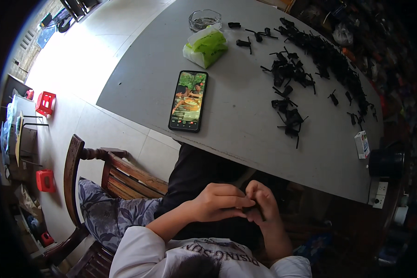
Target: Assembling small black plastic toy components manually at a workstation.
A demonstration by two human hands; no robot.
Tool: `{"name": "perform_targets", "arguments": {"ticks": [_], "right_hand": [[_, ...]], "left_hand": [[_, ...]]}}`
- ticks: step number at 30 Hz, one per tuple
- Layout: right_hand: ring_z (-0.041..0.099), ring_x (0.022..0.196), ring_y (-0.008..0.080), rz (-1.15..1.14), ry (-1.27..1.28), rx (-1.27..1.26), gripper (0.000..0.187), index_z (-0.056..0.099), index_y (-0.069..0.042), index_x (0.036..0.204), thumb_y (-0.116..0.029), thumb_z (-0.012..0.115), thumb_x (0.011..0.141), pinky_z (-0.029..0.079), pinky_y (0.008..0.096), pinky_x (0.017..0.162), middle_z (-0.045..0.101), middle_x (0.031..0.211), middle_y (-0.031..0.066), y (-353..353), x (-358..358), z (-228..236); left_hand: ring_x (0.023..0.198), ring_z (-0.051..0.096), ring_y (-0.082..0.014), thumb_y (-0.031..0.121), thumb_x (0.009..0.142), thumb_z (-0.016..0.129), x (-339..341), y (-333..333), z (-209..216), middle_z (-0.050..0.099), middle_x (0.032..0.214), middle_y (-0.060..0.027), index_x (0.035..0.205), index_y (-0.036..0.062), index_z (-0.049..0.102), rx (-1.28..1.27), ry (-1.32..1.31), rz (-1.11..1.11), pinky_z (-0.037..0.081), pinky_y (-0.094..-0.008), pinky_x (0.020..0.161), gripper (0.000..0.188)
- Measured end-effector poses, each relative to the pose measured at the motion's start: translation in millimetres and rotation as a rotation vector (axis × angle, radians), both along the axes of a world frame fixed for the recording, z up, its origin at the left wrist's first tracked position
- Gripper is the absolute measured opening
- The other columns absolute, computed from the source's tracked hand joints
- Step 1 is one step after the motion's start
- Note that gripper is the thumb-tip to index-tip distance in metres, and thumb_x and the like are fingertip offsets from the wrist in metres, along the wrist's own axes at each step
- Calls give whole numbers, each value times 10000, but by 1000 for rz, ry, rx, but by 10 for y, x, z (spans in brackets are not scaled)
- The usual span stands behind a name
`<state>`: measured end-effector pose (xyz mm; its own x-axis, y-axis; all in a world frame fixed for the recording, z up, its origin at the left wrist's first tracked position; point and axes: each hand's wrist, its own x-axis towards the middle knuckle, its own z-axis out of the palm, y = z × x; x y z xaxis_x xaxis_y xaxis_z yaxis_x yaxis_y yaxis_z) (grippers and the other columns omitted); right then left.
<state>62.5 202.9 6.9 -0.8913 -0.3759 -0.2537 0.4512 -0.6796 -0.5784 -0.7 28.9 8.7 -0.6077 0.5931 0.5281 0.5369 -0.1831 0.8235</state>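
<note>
My left hand (220, 202) and my right hand (265, 204) meet over my lap, just off the table's near edge. The fingers of both are bent and closed together. A small dark piece shows between them, mostly hidden by the fingers, and I cannot make out its kind. On the grey table (148, 88), many small black plastic parts with thin stems lie in a long heap (315, 48) and in looser clusters, one (289, 69) in the middle and another (291, 116) nearer to me. A phone (188, 101) with a lit screen lies beyond my left hand.
A green and white plastic packet (206, 48) and a glass ashtray (205, 20) sit at the far side. At the right edge stand a small white carton (362, 144) and a black round container (385, 163). A wooden chair (134, 171) with a patterned cushion is at my left.
</note>
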Motion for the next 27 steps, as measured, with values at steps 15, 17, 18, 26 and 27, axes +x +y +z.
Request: {"name": "perform_targets", "arguments": {"ticks": [15,17,18,26,27], "right_hand": [[446,568,65,472,419,290,379,491,-5,1034,-372,477,938,359,207,506,508,702,6,111,159,2],[475,547,140,549,429,318,375,495,7,1008,-361,462,944,396,255,523,498,636,54,105,149,52],[499,552,192,541,490,427,386,489,19,1002,-362,463,942,408,283,531,510,644,88,85,177,54],[578,630,323,502,594,869,265,490,0,1013,-209,566,870,461,364,590,552,736,163,37,297,89],[578,630,323,497,589,872,265,490,0,1013,-209,566,870,461,364,590,552,736,163,68,196,110]], "left_hand": [[559,521,-209,192,691,757,-42,-133,97,508,632,-49,857,45,670,-6,-81,-234,391,-314,473,238],[563,523,-212,200,701,751,-61,-144,119,502,636,-51,859,44,667,-55,-74,-384,394,-316,474,237],[563,525,-216,206,714,742,-67,-143,101,508,644,-52,861,44,665,-49,-69,-409,397,-317,475,232],[594,558,-236,214,696,757,-69,-134,43,555,659,-57,806,46,649,-11,-150,-413,423,-316,507,227],[573,555,-235,210,693,768,-69,-120,-4,558,644,-68,796,27,650,17,-207,-362,416,-308,496,241]]}}
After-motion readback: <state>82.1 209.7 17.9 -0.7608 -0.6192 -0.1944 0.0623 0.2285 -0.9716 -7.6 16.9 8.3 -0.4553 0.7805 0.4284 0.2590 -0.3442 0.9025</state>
